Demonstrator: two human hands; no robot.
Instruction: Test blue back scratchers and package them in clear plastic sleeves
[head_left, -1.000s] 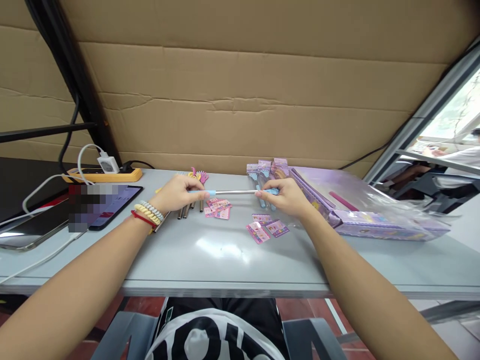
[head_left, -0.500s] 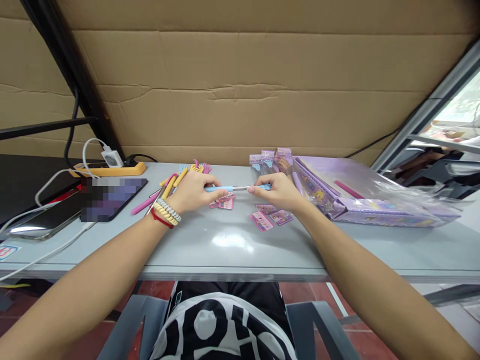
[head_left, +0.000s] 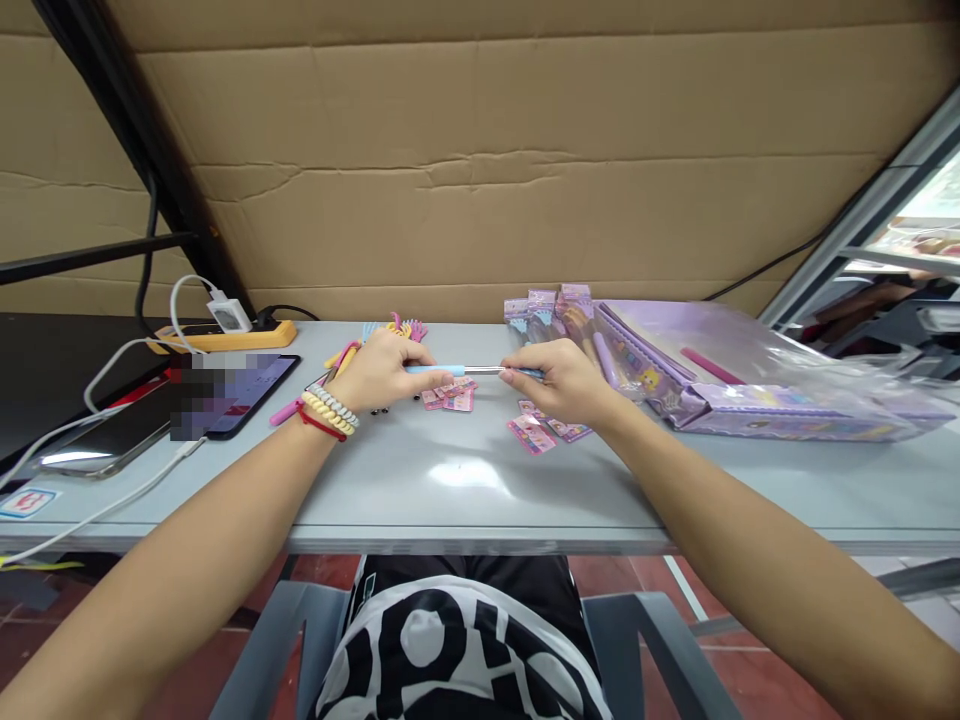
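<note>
left hand (head_left: 381, 372) and right hand (head_left: 556, 380) are tightly pinching a blue-handled rod (head_left: 458, 371); bagged pieces (head_left: 541, 325) are seemingly lying finished, loose pieces (head_left: 409, 328) waiting.

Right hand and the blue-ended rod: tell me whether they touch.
Touching. The head view shows the right hand pinching one end of the blue-ended rod between thumb and fingers.
</note>
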